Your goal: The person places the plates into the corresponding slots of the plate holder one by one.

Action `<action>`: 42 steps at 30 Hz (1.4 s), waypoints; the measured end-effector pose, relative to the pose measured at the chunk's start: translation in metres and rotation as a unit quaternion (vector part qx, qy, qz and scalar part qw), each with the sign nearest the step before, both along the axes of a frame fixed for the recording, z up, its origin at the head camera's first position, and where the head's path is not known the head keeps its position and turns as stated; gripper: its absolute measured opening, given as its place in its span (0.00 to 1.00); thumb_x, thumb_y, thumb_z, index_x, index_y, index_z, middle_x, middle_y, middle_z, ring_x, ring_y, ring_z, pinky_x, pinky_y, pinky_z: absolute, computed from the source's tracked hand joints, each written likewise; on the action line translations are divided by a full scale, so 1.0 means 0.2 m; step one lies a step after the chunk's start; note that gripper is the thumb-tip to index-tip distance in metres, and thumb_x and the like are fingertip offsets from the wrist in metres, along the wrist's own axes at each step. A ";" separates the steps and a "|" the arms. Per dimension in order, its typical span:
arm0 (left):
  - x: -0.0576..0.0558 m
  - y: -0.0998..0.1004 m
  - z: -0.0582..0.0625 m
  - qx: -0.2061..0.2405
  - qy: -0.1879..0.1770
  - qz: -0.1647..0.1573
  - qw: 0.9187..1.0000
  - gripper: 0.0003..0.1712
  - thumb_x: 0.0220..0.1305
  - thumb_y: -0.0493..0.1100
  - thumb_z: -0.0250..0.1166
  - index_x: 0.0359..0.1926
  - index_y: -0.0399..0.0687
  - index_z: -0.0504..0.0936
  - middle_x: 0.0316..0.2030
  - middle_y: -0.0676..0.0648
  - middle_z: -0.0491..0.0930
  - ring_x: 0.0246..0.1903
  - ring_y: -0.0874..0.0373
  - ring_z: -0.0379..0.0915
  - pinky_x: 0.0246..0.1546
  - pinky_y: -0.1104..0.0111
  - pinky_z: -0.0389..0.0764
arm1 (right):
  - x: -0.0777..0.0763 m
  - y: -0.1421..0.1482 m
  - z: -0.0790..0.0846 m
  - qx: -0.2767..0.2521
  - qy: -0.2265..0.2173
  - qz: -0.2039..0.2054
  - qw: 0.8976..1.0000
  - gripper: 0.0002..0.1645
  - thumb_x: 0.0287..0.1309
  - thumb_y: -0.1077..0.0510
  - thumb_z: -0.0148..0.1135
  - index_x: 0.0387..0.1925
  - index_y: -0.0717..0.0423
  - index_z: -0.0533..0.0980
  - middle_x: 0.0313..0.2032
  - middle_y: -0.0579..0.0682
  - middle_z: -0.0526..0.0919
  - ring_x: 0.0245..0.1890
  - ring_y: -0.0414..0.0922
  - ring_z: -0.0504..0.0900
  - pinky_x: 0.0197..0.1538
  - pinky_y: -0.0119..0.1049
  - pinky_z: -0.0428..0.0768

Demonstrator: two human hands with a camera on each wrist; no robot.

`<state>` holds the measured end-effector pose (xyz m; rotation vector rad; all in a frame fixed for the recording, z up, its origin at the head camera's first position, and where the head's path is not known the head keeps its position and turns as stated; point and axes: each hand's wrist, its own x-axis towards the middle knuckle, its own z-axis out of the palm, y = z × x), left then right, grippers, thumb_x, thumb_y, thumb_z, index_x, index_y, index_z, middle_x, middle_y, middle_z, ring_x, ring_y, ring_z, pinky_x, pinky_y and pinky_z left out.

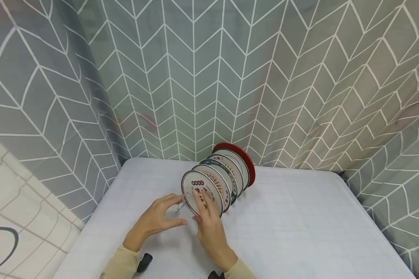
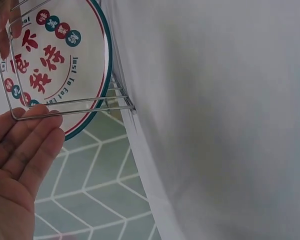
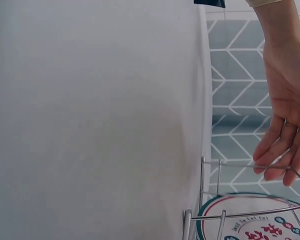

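Note:
Several round plates stand on edge in a row, the front one (image 1: 192,184) white with a dark rim and red characters. A metal wire rack (image 2: 80,111) holds them. My right hand (image 1: 211,228) lies over the front plate in the head view, its index and middle fingers extended across the plate's face. At the rack's left side is my left hand (image 1: 157,219), thumb apart from the fingers. In the left wrist view my left hand (image 2: 22,160) has its extended fingertips at the rack's lower wire. My left hand (image 3: 290,100) also shows relaxed in the right wrist view.
A larger red disc (image 1: 252,170) stands at the back of the row. The white-covered table (image 1: 300,224) extends to both sides. Grey curtains (image 1: 209,77) with white chevron lines hang behind the table and at its sides.

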<state>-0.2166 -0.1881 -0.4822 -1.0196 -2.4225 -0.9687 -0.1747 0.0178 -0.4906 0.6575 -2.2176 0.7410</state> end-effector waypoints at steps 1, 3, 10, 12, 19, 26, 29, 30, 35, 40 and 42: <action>0.00 0.01 0.00 -0.002 0.005 -0.006 1.000 0.44 0.51 0.64 0.72 0.58 0.35 0.78 0.47 0.45 0.84 0.45 0.56 0.82 0.47 0.59 0.85 | 0.00 0.02 0.00 0.005 0.014 -0.002 1.000 0.51 0.45 0.68 0.72 0.72 0.56 0.62 0.67 0.64 0.68 0.66 0.60 0.70 0.56 0.47 0.82; 0.01 0.03 0.00 -0.006 0.015 -0.014 1.000 0.44 0.52 0.66 0.71 0.57 0.34 0.79 0.47 0.46 0.85 0.44 0.57 0.82 0.46 0.60 0.85 | 0.01 0.05 0.00 0.021 0.046 -0.009 0.999 0.41 0.54 0.63 0.67 0.70 0.57 0.65 0.67 0.63 0.68 0.66 0.60 0.70 0.56 0.47 0.82; 0.03 0.08 0.00 -0.004 0.031 -0.033 0.999 0.45 0.52 0.68 0.70 0.56 0.34 0.80 0.45 0.46 0.85 0.42 0.55 0.83 0.44 0.62 0.86 | 0.01 0.15 0.00 0.070 0.150 -0.054 0.985 0.30 0.74 0.46 0.36 0.65 0.56 0.72 0.68 0.62 0.69 0.67 0.60 0.69 0.74 0.51 0.61; 0.04 0.10 0.00 -0.005 0.034 -0.038 0.999 0.45 0.51 0.68 0.70 0.56 0.34 0.80 0.45 0.45 0.85 0.42 0.55 0.83 0.44 0.63 0.86 | 0.01 0.18 0.00 0.072 0.150 -0.059 0.984 0.30 0.73 0.46 0.38 0.66 0.56 0.71 0.68 0.63 0.68 0.69 0.59 0.65 0.77 0.50 0.54; 0.06 0.13 -0.01 -0.014 0.060 -0.035 0.997 0.46 0.50 0.70 0.70 0.54 0.34 0.81 0.43 0.47 0.85 0.41 0.58 0.83 0.42 0.66 0.86 | 0.01 0.24 -0.03 0.057 0.155 -0.052 0.985 0.31 0.72 0.44 0.44 0.64 0.59 0.71 0.67 0.67 0.67 0.74 0.59 0.57 0.78 0.52 0.49; 0.07 0.15 0.00 -0.036 0.080 -0.019 0.996 0.48 0.48 0.73 0.69 0.54 0.36 0.82 0.44 0.47 0.85 0.42 0.61 0.83 0.43 0.68 0.85 | -0.01 0.29 -0.05 0.021 0.133 -0.024 0.991 0.37 0.67 0.40 0.52 0.65 0.64 0.69 0.69 0.70 0.63 0.74 0.63 0.54 0.78 0.53 0.45; 0.07 0.16 0.00 -0.042 0.080 -0.016 0.996 0.48 0.48 0.73 0.69 0.54 0.36 0.82 0.44 0.47 0.85 0.42 0.61 0.83 0.43 0.68 0.86 | -0.02 0.30 -0.06 0.019 0.117 -0.027 0.993 0.41 0.67 0.37 0.50 0.67 0.64 0.67 0.69 0.71 0.61 0.73 0.64 0.53 0.78 0.54 0.45; 0.07 0.16 0.00 -0.043 0.081 -0.016 0.996 0.48 0.47 0.73 0.69 0.54 0.37 0.82 0.44 0.47 0.85 0.41 0.61 0.83 0.43 0.68 0.86 | -0.02 0.30 -0.06 0.018 0.113 -0.028 0.993 0.42 0.66 0.36 0.49 0.67 0.63 0.67 0.69 0.71 0.61 0.73 0.65 0.54 0.78 0.54 0.45; 0.07 0.17 0.00 -0.041 0.093 -0.024 0.995 0.47 0.46 0.73 0.70 0.54 0.39 0.82 0.42 0.48 0.84 0.37 0.60 0.82 0.38 0.71 0.84 | -0.02 0.32 -0.06 0.009 0.078 -0.016 0.997 0.47 0.57 0.39 0.62 0.69 0.64 0.64 0.71 0.70 0.57 0.73 0.66 0.52 0.78 0.53 0.42; 0.08 0.17 0.00 -0.042 0.105 -0.031 0.993 0.45 0.46 0.73 0.70 0.54 0.43 0.83 0.39 0.49 0.83 0.33 0.61 0.79 0.35 0.76 0.81 | -0.02 0.34 -0.05 0.004 0.054 -0.006 0.999 0.52 0.52 0.40 0.68 0.70 0.64 0.62 0.72 0.70 0.55 0.75 0.64 0.49 0.79 0.52 0.41; 0.08 0.18 0.01 -0.045 0.112 -0.032 0.992 0.44 0.46 0.73 0.70 0.54 0.44 0.83 0.39 0.49 0.83 0.32 0.61 0.79 0.34 0.77 0.81 | -0.02 0.34 -0.05 0.003 0.056 -0.006 0.998 0.51 0.55 0.37 0.64 0.70 0.64 0.62 0.72 0.70 0.55 0.75 0.64 0.49 0.78 0.52 0.42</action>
